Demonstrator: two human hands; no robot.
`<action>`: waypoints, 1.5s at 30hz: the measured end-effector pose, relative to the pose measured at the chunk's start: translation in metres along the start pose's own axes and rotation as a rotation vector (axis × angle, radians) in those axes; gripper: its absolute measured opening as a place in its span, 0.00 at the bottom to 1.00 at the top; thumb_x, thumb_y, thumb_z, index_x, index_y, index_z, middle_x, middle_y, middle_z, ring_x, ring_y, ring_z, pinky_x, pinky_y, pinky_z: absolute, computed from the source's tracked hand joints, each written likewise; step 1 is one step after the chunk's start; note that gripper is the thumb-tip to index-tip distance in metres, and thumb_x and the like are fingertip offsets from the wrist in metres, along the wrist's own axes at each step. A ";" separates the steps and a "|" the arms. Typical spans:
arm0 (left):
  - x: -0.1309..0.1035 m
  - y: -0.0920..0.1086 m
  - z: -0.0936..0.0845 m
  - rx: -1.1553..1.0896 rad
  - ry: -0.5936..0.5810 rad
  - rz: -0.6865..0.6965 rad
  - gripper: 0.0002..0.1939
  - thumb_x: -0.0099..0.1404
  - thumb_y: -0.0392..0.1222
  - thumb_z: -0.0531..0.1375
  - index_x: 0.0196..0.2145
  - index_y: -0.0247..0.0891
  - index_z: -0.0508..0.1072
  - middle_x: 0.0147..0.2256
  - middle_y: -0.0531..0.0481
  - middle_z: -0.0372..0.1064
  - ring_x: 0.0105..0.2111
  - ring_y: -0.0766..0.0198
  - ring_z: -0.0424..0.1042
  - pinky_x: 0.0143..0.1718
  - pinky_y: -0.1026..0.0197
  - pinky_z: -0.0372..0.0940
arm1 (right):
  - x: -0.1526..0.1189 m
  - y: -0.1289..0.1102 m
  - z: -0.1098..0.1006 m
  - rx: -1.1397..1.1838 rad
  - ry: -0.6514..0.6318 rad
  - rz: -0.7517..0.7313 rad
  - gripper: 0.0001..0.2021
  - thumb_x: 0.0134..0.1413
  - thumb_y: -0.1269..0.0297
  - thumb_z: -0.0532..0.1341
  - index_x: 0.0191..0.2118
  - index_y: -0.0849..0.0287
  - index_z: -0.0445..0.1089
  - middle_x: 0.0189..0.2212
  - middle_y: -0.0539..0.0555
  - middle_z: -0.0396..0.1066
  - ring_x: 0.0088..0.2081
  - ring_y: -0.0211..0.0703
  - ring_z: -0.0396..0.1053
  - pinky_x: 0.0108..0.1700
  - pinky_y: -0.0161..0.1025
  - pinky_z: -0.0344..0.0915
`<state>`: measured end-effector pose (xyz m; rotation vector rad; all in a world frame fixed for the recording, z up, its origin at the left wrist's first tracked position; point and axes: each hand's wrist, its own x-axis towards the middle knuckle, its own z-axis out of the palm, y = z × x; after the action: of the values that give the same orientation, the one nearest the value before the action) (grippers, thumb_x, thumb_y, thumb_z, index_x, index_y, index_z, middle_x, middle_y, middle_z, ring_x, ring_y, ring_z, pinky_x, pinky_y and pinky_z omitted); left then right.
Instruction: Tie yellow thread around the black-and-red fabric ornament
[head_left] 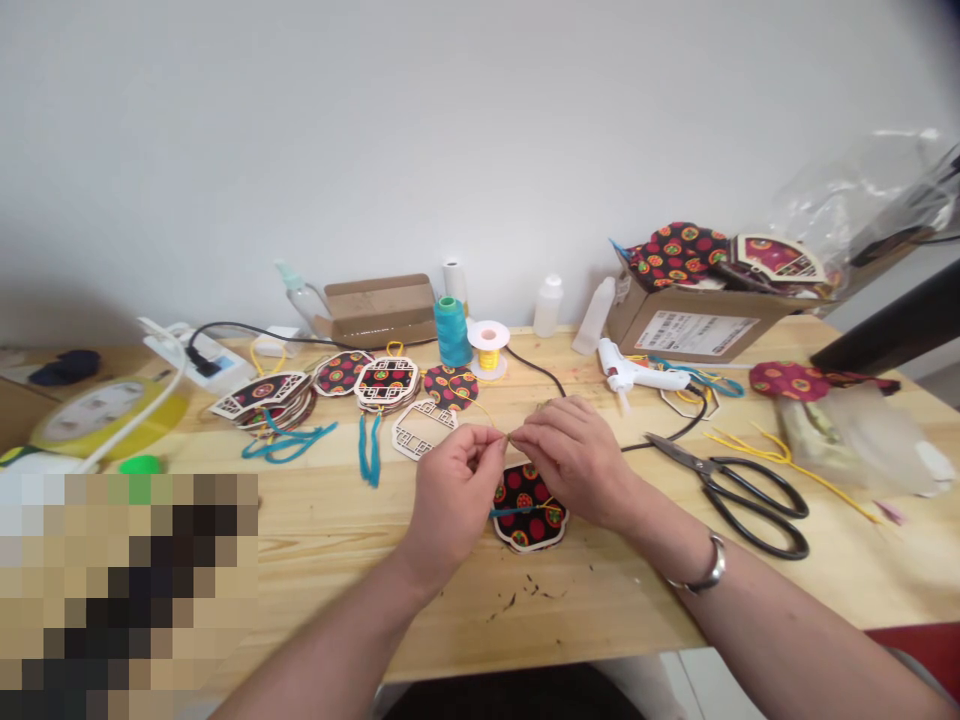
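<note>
My left hand [461,490] and my right hand [574,460] meet fingertip to fingertip above the table, both pinched closed. A thin yellow cord [491,415] runs down from a spool [489,352] to the pinched fingertips, where its end is too small to see clearly. Just below my hands lies a patterned fabric ornament [525,520] with a pale wooden rim, partly covered by my right hand. A short blue cord [510,512] and a bit of yellow cord cross its face.
Black-handled scissors [757,500] lie at right, below a white glue gun [637,372]. Finished ornaments [277,400] and a bare wooden frame [420,430] are at left. Behind stand a teal thread cone [452,335], bottles [549,305] and a full cardboard box [690,325].
</note>
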<state>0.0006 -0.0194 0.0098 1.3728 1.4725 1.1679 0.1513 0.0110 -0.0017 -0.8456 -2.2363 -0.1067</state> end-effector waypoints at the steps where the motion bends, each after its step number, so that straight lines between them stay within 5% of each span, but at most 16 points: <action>1: 0.000 0.000 0.000 0.005 0.000 0.000 0.06 0.56 0.41 0.59 0.26 0.36 0.71 0.18 0.56 0.66 0.19 0.70 0.63 0.21 0.69 0.59 | 0.000 0.000 0.000 -0.006 -0.004 -0.011 0.07 0.58 0.70 0.55 0.33 0.61 0.70 0.27 0.54 0.71 0.31 0.40 0.63 0.34 0.40 0.56; 13: 0.002 -0.001 -0.001 0.018 -0.009 -0.007 0.06 0.56 0.41 0.58 0.26 0.36 0.71 0.19 0.56 0.66 0.20 0.70 0.63 0.22 0.69 0.59 | -0.001 -0.001 0.000 0.003 -0.064 -0.008 0.07 0.58 0.70 0.54 0.33 0.62 0.70 0.28 0.55 0.70 0.32 0.41 0.62 0.35 0.41 0.56; 26: 0.007 -0.005 -0.005 -0.136 -0.064 -0.149 0.07 0.57 0.42 0.59 0.28 0.35 0.70 0.16 0.59 0.61 0.18 0.74 0.59 0.21 0.70 0.55 | 0.003 -0.002 0.000 0.531 -0.024 0.398 0.06 0.54 0.73 0.57 0.27 0.61 0.69 0.25 0.53 0.70 0.29 0.37 0.66 0.33 0.35 0.63; 32: 0.006 -0.002 -0.004 -0.105 -0.032 -0.133 0.07 0.57 0.41 0.59 0.27 0.34 0.71 0.16 0.59 0.62 0.19 0.73 0.61 0.22 0.70 0.57 | -0.001 -0.001 -0.001 0.345 0.091 0.264 0.03 0.53 0.71 0.59 0.31 0.61 0.70 0.28 0.54 0.71 0.32 0.39 0.67 0.35 0.38 0.63; 37: 0.004 0.002 -0.003 -0.075 -0.028 -0.110 0.06 0.56 0.40 0.59 0.27 0.34 0.71 0.16 0.59 0.61 0.18 0.73 0.60 0.21 0.70 0.57 | -0.002 0.000 0.001 0.179 0.038 0.113 0.04 0.55 0.69 0.58 0.33 0.60 0.70 0.29 0.54 0.72 0.32 0.41 0.66 0.35 0.40 0.59; 45: 0.003 0.002 -0.003 -0.050 -0.027 -0.107 0.07 0.56 0.41 0.59 0.27 0.34 0.72 0.16 0.59 0.62 0.18 0.72 0.60 0.20 0.70 0.57 | -0.003 0.003 0.003 0.115 -0.001 0.080 0.05 0.56 0.69 0.57 0.33 0.60 0.70 0.29 0.54 0.71 0.32 0.40 0.65 0.35 0.40 0.57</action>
<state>-0.0015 -0.0167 0.0128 1.2562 1.4690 1.1072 0.1524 0.0124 -0.0062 -0.8706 -2.1837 0.0594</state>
